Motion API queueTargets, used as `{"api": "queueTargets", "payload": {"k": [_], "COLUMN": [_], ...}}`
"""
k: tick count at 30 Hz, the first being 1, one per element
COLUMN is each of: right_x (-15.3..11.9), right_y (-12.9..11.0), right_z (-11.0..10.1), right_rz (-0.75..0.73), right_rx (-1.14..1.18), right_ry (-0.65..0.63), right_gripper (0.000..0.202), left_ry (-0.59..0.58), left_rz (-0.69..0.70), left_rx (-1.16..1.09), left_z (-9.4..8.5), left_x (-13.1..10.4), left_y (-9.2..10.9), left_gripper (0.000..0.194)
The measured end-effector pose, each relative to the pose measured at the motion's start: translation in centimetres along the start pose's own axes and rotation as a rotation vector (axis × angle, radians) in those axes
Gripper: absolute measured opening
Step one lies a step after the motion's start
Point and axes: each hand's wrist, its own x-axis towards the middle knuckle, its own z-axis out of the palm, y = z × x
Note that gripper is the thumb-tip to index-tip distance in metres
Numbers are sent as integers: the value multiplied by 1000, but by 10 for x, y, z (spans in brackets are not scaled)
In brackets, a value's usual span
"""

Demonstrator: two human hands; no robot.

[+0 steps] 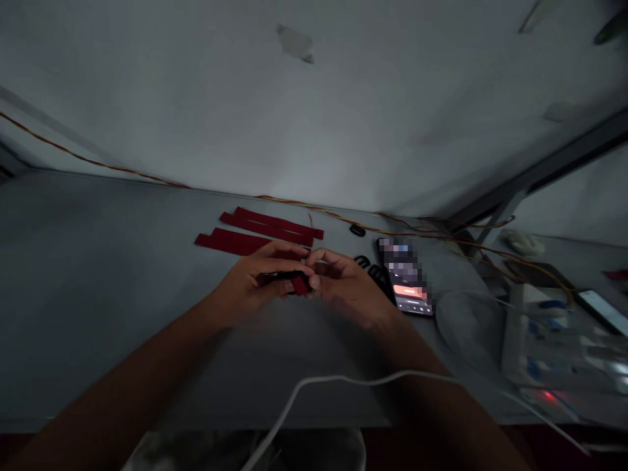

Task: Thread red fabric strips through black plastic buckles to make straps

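Observation:
Pinched between both hands above the table is a black buckle-like piece (pixel 307 282) with a red strap (pixel 299 285) passing over it. My left hand (pixel 245 281) closes on its left side, thumb against the red strap. At the other end, the thumb and fingers of my right hand (pixel 350 288) are closed on the black piece and strap edge. Fingers hide much of both. Just beyond lie several flat red strap pieces (pixel 267 227). To the right of my right hand are black plastic buckles (pixel 377 273), and another black buckle (pixel 358 230) lies farther back.
A lit phone (pixel 412 291) lies right of the buckles. A white cable (pixel 343 378) crosses in front of my forearms. Twisted red-yellow wires (pixel 333 214) run along the wall. A white box (pixel 520 327) with a red light and another phone (pixel 606 311) are far right.

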Motion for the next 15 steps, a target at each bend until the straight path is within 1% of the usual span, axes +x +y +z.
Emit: {"api": "queueTargets", "payload": {"k": [3,6,10,13,15], "right_x": [0,-2,-1,4,9], "right_y": [2,2,4,7,8], "right_z": [-1,1,3,0,-4], "right_rz": [59,-2,-135,-229,-263], "right_rx": [89,56,-73,-76,-46], "right_ry": [-55,-45,46,172,264], "right_gripper": [31,28,22,24,26], "left_ry": [-23,-57,-85,-124,-142], "left_rz": [-21,-50,-124,-173,-191], "left_rx": [-83,-166,-226,-240,-261], "left_z": [1,-1,-5,-2,3], "left_x": [-1,-2,-3,-2,-2], "left_y": [5,6,5,4,3], "left_gripper": [27,24,24,27,27]}}
